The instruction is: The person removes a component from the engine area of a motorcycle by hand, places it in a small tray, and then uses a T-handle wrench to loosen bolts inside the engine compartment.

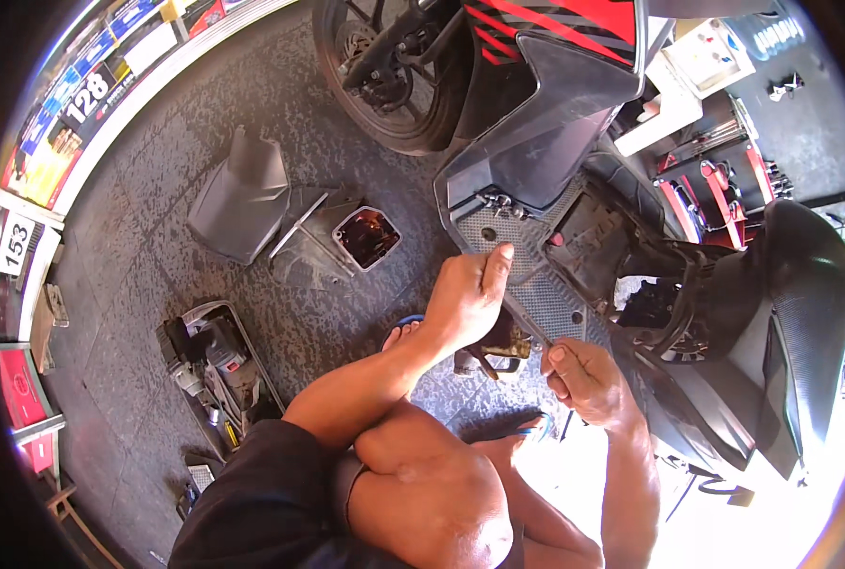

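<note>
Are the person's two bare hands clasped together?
No, the bare left hand and bare right hand are apart, the grey textured footboard showing between them.

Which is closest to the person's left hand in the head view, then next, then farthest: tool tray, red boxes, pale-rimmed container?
From the left hand:
1. Pale-rimmed container: on the floor, up and left.
2. Tool tray: on the floor, farther left and lower.
3. Red boxes: shelved at the far left.

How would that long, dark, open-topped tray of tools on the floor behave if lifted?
The tray is probably heavy for its size, given the tools crowding it. Its raised sides suggest stiffness; loosely piled contents might slide.
</note>
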`<control>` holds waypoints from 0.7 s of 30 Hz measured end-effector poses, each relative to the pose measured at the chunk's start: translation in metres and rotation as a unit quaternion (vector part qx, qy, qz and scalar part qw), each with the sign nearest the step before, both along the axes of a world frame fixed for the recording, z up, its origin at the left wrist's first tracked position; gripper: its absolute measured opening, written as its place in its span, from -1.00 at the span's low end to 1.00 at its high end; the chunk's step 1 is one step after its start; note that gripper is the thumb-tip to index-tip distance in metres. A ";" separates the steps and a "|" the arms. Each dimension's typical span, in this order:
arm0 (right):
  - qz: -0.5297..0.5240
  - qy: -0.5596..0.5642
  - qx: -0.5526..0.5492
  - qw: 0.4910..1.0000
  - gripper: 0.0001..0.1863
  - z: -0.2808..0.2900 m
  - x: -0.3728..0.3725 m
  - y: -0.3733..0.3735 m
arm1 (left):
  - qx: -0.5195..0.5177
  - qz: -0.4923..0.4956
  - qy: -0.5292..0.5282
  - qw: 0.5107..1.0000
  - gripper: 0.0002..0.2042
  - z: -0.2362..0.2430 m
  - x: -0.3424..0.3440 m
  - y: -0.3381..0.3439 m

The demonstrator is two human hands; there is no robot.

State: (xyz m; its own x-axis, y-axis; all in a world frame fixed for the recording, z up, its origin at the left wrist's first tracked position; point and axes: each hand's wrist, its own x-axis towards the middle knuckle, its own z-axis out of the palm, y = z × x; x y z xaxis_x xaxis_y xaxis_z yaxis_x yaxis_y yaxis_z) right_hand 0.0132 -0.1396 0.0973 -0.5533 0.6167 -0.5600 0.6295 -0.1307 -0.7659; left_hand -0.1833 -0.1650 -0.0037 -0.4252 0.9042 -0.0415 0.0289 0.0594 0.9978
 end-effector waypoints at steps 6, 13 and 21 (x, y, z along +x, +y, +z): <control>-0.043 -0.017 0.007 0.999 -0.59 0.005 -0.011 -0.016 | 0.025 0.049 -0.092 0.994 -0.36 -0.028 -0.018 -0.011; 0.043 -0.122 0.271 0.954 -0.57 0.011 0.031 -0.021 | -0.085 0.080 -0.077 0.990 -0.43 -0.094 -0.047 -0.102; 0.094 -0.021 0.324 0.941 -0.72 0.017 -0.003 0.011 | -0.404 0.201 0.156 0.879 -0.65 -0.130 -0.068 -0.385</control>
State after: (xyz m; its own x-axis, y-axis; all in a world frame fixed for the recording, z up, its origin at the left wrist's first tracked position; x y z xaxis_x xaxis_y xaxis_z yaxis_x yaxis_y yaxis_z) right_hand 0.0104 -0.1287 0.1140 -0.6717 0.7303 -0.1241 0.6271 0.4714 -0.6201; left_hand -0.2509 -0.5502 -0.1333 -0.8082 0.4074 -0.4253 0.1090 0.8132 0.5717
